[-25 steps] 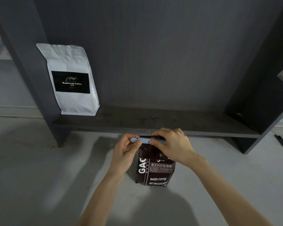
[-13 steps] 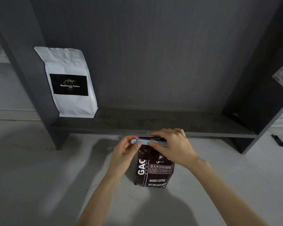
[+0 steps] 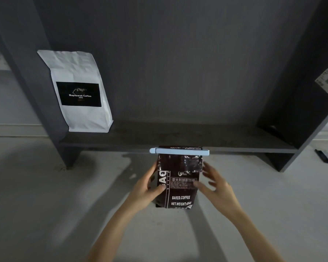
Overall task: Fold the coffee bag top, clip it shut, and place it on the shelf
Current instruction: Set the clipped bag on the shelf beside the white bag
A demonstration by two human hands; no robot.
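A dark brown coffee bag [image 3: 178, 188] stands upright on the pale floor in front of the shelf. A light blue clip [image 3: 179, 151] lies across its folded top, closed on it. My left hand [image 3: 147, 188] grips the bag's left side, thumb on the front. My right hand [image 3: 216, 184] is at the bag's right side with its fingers spread and blurred; its thumb reaches the bag's front. The dark grey shelf board [image 3: 178, 138] runs just behind the bag.
A white coffee bag [image 3: 80, 91] with a black label stands at the shelf's left end against the upright panel. The shelf's right side panel [image 3: 299, 103] carries a sticker. A small dark object [image 3: 323, 156] lies on the floor at far right.
Both hands have left the clip at the bag's top and dropped to the bag's sides. The clip stays on the folded top.
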